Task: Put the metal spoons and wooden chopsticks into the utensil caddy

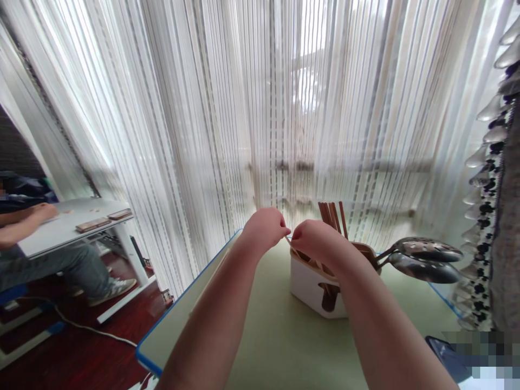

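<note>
A white utensil holder (311,290) with a tan rim stands on the pale green table. My left hand (266,230) is at the holder's left, fingers pinched on a thin, light wooden stick (288,239). The stick slants down toward the rim, and its lower part is largely hidden. Close beside it, my right hand (314,237) is over the holder's left part with curled fingers; what they hold, if anything, is hidden. Brown chopsticks (333,216) stand upright in the holder behind my right wrist. From its right side lean a slotted skimmer (430,248) and a ladle (426,269).
A long pale stick (209,281) lies along the left side of the table (268,336), partly behind my left forearm. A dark phone-like device (447,357) is at the lower right. White curtains (203,135) hang behind. A person sits at a white desk (69,225) at left.
</note>
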A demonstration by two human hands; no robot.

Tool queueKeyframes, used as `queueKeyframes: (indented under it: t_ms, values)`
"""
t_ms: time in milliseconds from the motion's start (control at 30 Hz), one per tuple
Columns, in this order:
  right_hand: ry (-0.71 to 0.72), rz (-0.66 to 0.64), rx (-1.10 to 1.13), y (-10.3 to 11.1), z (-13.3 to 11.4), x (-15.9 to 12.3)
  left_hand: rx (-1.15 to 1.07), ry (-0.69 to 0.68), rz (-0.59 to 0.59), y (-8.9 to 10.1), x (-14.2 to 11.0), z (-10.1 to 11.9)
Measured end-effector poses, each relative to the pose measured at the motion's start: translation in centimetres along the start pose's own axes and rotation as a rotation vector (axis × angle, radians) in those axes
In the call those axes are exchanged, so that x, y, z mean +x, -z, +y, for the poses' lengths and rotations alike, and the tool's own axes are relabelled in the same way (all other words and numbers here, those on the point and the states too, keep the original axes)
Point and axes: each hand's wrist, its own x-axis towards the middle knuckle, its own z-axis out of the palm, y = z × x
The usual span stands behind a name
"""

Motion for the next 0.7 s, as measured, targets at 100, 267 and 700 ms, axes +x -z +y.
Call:
queueKeyframes:
  t_ms: [100, 267, 700]
  values:
    - [-0.018, 0.013, -0.013, -0.5, -0.1, 0.4, -0.024, -0.003, 0.007, -0.1, -0.1, -0.1]
    - [0.037, -0.003, 0.034, -0.2, 0.1, 0.1, -0.032, -0.011, -0.011, 0.0, 0.0, -0.3]
    - [0.189, 0.47, 0.301, 2.1, -1.0, -2.5, -0.087, 0.093, 0.668, 2.4, -2.4, -0.8]
